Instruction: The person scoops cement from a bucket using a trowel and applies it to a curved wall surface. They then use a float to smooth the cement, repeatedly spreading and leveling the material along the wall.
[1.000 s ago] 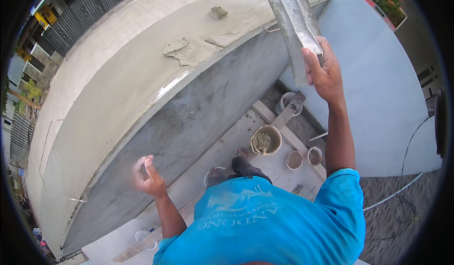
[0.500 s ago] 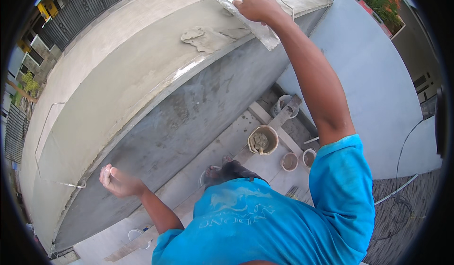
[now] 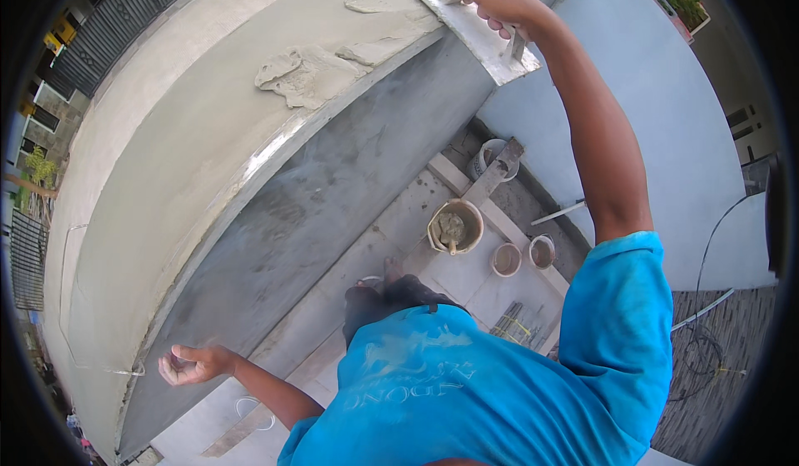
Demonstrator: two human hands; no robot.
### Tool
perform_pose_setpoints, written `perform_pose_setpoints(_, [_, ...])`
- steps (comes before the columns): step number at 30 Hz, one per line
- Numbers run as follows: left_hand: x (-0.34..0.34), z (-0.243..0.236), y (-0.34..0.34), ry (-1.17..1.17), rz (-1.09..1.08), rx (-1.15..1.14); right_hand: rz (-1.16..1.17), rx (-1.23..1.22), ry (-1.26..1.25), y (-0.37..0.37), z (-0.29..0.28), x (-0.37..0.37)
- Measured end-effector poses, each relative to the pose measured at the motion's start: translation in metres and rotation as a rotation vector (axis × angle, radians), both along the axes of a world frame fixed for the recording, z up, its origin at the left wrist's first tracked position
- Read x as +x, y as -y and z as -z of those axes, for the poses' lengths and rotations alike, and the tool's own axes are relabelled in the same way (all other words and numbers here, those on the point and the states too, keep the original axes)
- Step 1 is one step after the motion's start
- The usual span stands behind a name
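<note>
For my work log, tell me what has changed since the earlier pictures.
The right hand has brought the metal float leftward across the ledge; the farther mortar lump is now a flattened patch. The empty left hand has moved toward the picture's lower left. The mortar pile and bucket stayed put.

Toward twelve o'clock, the top edge crops the long silvery metal trowel (image 3: 468, 27), whose grey handle (image 3: 518, 46) the bare right hand (image 3: 503, 4) partly hides; at six o'clock, the bottom edge cuts the bright-blue cloth shirt (image 3: 499, 383).
</note>
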State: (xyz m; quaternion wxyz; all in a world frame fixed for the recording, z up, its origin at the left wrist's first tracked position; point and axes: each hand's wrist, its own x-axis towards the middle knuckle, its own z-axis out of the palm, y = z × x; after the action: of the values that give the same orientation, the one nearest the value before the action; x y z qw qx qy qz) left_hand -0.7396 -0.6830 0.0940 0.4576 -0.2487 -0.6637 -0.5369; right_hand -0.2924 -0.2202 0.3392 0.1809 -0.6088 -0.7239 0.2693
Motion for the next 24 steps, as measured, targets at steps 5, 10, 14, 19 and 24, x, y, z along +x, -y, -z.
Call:
perform_pose_setpoints(5, [-0.014,0.008,-0.025,-0.182,-0.077,-0.1,-0.137,-0.077,-0.053,0.058,-0.028,-0.038])
perform_pose_setpoints(10, [-0.051,0.026,-0.043,-0.333,-0.097,-0.132,0.001,0.228,-0.041,-0.008,-0.025,0.027])
perform_pose_setpoints(14, [-0.053,0.036,-0.037,-0.364,-0.046,-0.157,0.098,0.056,0.058,-0.033,-0.02,0.023])
perform_pose_setpoints(19, [-0.057,0.042,-0.042,-0.426,0.001,-0.116,0.175,-0.05,0.129,-0.052,-0.016,0.013])
perform_pose_setpoints(24, [-0.055,0.045,-0.039,-0.435,-0.035,-0.089,0.13,-0.053,0.125,-0.018,-0.011,-0.027])
